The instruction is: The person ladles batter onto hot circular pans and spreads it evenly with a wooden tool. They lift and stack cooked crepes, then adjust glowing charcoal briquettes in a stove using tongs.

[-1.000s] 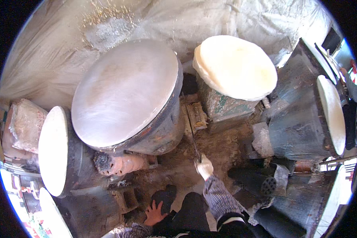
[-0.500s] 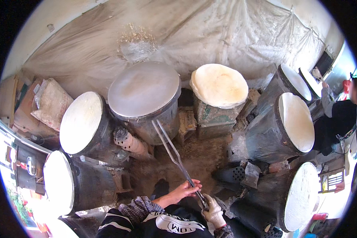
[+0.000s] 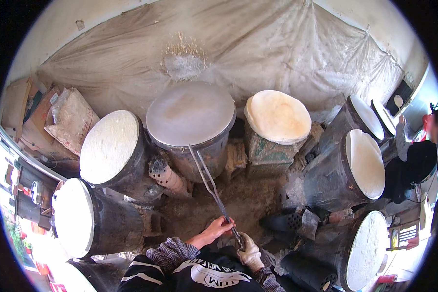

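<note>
Long metal fire tongs [image 3: 210,187] are in both my hands, pointing away from me over the floor. My bare left hand [image 3: 214,232] closes its fingers round the shaft just below where the two prongs join. At the near end, my right hand [image 3: 250,253] in a whitish work glove grips the handles. The prong tips stand slightly apart with nothing between them. They overlap the front rim of a dark drum stove with a bare grey griddle top [image 3: 191,114]; whether they touch it I cannot tell.
Drum stoves with pale flatbread sheets [image 3: 109,146] curve round on both sides. A flatbread stack [image 3: 278,117] rests on a green stand. Perforated coal briquettes stand at left [image 3: 168,176] and right [image 3: 280,222]. Another person [image 3: 416,163] works at the far right. A sack [image 3: 73,119] lies far left.
The surroundings have shifted right and slightly down in view. Both hands and the tongs have moved a little left relative to the stoves, and the prong tips now overlap the middle drum's front rim.
</note>
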`<move>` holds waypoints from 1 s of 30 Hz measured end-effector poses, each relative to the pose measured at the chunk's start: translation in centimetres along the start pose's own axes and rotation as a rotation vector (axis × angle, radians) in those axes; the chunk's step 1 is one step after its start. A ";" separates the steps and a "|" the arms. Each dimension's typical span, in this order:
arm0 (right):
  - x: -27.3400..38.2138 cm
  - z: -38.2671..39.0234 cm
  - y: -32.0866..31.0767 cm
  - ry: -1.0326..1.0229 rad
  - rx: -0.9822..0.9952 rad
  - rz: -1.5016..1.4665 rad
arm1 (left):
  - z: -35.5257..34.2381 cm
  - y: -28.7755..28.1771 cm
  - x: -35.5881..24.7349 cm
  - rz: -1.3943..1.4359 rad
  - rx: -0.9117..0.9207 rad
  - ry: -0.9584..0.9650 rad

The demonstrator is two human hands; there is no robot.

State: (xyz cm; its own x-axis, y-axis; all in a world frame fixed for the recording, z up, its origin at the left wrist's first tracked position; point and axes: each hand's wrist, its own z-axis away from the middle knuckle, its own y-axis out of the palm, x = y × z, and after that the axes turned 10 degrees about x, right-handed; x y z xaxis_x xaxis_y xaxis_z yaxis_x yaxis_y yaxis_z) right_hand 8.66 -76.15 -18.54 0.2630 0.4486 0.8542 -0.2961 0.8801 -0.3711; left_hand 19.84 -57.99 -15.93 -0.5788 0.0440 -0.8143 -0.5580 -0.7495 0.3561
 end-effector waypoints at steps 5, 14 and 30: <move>1.8 1.2 0.2 -0.096 -0.052 0.082 | 1.2 0.3 -0.3 -0.076 -0.014 0.053; 6.6 -3.4 -0.7 0.021 0.090 -0.168 | 1.1 -3.2 -5.5 -0.081 -0.102 0.142; 18.0 -10.6 0.8 0.157 0.056 -0.050 | -0.2 -12.3 -13.9 0.036 -0.026 0.190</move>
State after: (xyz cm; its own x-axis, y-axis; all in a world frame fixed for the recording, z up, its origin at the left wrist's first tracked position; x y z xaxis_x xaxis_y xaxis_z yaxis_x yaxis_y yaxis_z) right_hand 22.90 -65.74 -7.27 0.4180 0.4269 0.8019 -0.3286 0.8940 -0.3047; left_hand 34.87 -49.55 -9.09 -0.4741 -0.1071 -0.8740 -0.5221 -0.7651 0.3769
